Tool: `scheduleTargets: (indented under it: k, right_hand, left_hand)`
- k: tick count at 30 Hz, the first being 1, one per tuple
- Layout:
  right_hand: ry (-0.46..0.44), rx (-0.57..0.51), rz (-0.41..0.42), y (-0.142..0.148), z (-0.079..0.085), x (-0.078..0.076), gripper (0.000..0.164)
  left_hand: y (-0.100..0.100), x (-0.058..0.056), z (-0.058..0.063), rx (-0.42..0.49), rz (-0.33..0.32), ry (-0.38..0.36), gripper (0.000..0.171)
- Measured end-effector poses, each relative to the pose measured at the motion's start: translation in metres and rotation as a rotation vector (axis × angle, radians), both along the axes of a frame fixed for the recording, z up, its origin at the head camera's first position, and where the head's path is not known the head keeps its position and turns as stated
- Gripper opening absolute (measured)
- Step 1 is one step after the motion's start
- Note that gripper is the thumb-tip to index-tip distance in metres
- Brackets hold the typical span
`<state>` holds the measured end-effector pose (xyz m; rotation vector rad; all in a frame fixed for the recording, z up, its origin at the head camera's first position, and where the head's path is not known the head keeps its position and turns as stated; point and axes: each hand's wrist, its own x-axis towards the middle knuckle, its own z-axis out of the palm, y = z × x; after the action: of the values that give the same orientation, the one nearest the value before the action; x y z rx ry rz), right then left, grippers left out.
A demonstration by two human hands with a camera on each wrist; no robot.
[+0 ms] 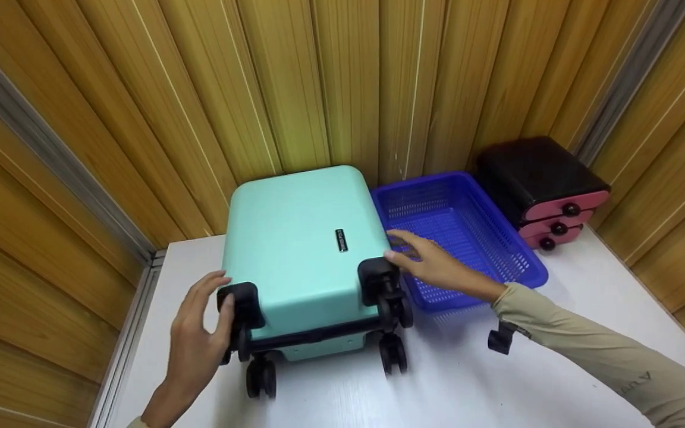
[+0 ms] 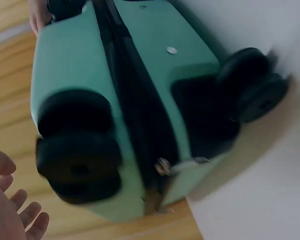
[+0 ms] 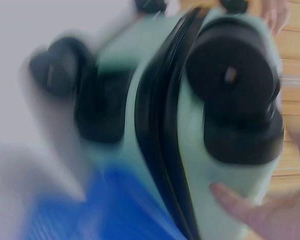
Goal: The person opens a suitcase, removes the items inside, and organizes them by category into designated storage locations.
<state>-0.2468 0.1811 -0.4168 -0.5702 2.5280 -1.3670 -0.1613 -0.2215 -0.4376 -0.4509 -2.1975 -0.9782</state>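
Observation:
A mint-green hard-shell suitcase (image 1: 298, 232) lies flat, its black wheels (image 1: 261, 375) facing the person. Beside its near left corner is my left hand (image 1: 195, 330), fingers spread and loosely bent around the black corner guard (image 1: 247, 303). In the left wrist view those fingers (image 2: 30, 214) stand apart from the shell. My right hand (image 1: 434, 264) is at the near right corner, thumb and fingers parted. One fingertip touches the shell's side in the right wrist view, close by a wheel (image 3: 230, 70). A black zipper band (image 2: 135, 85) runs around the suitcase.
A blue perforated plastic basket (image 1: 500, 238) stands against the suitcase's right side. Behind it on the right is a small black cabinet (image 1: 544, 169) with pink drawers and round black knobs. Wood-look panels (image 1: 348, 89) wall in the white surface (image 1: 455, 380).

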Motion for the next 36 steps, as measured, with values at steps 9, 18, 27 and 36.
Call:
scheduleTargets:
  k: [9, 18, 27, 36]
  right_hand:
    - [-0.107, -0.097, 0.019, 0.005, -0.017, 0.012, 0.041]
    - [-0.106, -0.019, 0.008, 0.004, -0.035, 0.020, 0.041]
    - [-0.108, -0.011, -0.041, 0.007, -0.046, 0.020, 0.045]
    - [-0.109, 0.037, -0.063, -0.001, -0.045, 0.022, 0.040]
  left_hand:
    - [0.053, -0.021, 0.003, -0.225, -0.207, -0.019, 0.053]
    - [0.091, -0.045, 0.016, -0.591, -0.377, 0.013, 0.077]
    - [0.134, -0.054, 0.021, -0.914, -0.389, 0.135, 0.079]
    - [0.166, -0.060, 0.011, -1.184, -0.327, 0.289, 0.063]
